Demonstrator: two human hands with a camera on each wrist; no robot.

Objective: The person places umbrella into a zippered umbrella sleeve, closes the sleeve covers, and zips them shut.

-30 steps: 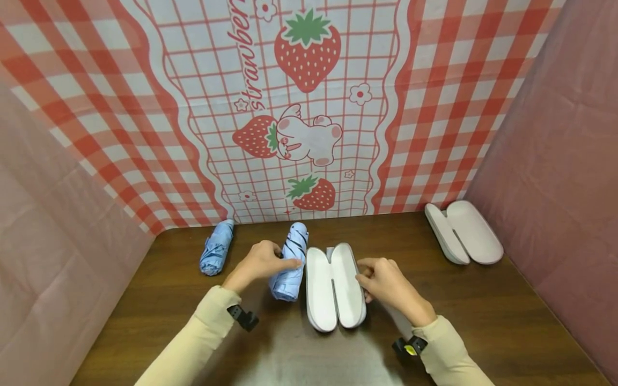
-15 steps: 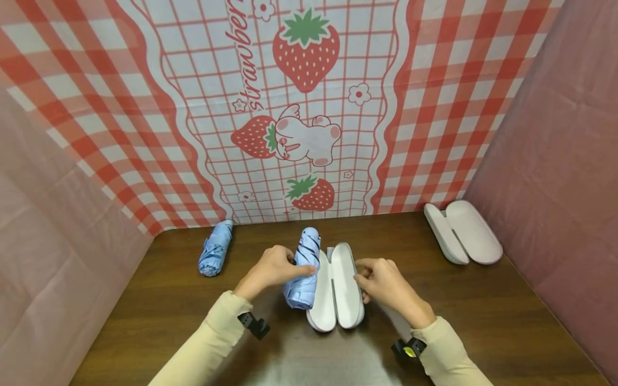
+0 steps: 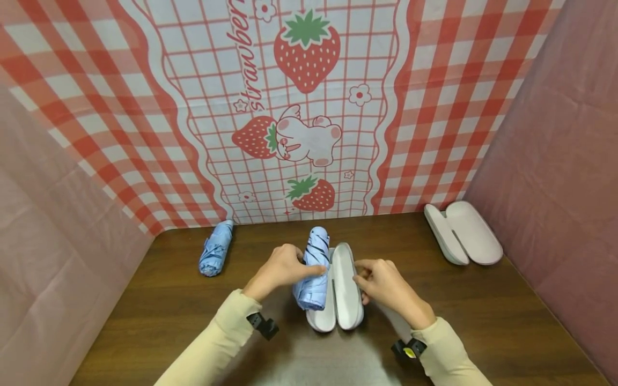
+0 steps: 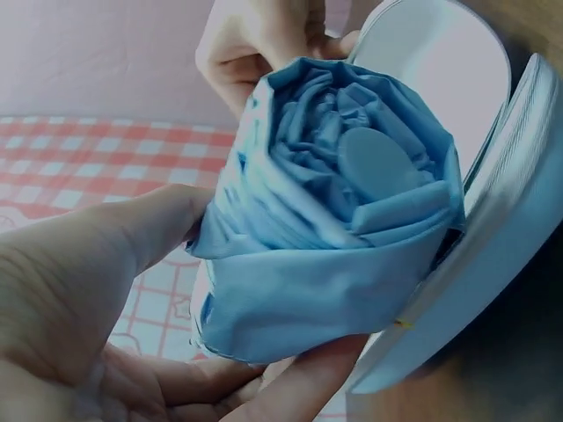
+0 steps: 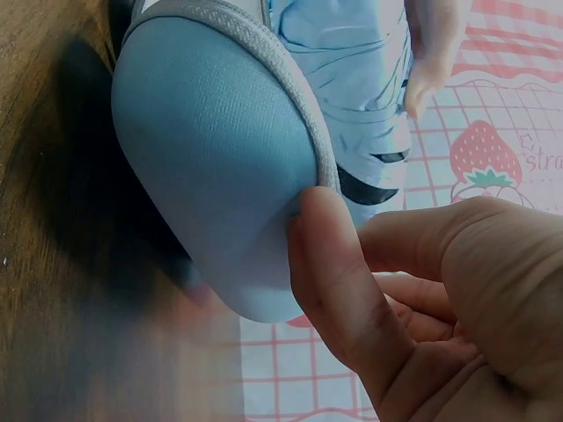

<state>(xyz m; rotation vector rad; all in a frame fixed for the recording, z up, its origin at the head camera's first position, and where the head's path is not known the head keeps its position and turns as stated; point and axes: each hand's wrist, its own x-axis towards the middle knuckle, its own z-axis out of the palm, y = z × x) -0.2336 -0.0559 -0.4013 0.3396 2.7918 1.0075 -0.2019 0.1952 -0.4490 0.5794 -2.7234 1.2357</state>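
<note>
At the far left of the table [image 3: 169,300], a second folded blue umbrella [image 3: 215,248] is lying untouched near the strawberry backdrop [image 3: 299,107], exactly where it was a second ago. Moving right, the left hand [image 3: 280,266] is gripping the folded blue umbrella [image 3: 315,271], thumb on one side and fingers curled round the bundle, as the left wrist view shows up close. This is the thing that has just moved: a second ago it was lying on the wood just left of the case, and it is now being carried rightward, so that it is sitting over the left half of the open white case [image 3: 348,289], its near end dipping into that shell while the far end is tilting up. It looks as though the umbrella is being seated in the case, though it is not yet lying flat inside. Further right, the right hand [image 3: 386,287] is holding the outer rim of the case's right half, thumb pressed against the edge with the fingers curled behind, keeping the shell steady as before. At the far right, another open white case [image 3: 464,231] is lying unchanged against the pink side wall [image 3: 555,161].
</note>
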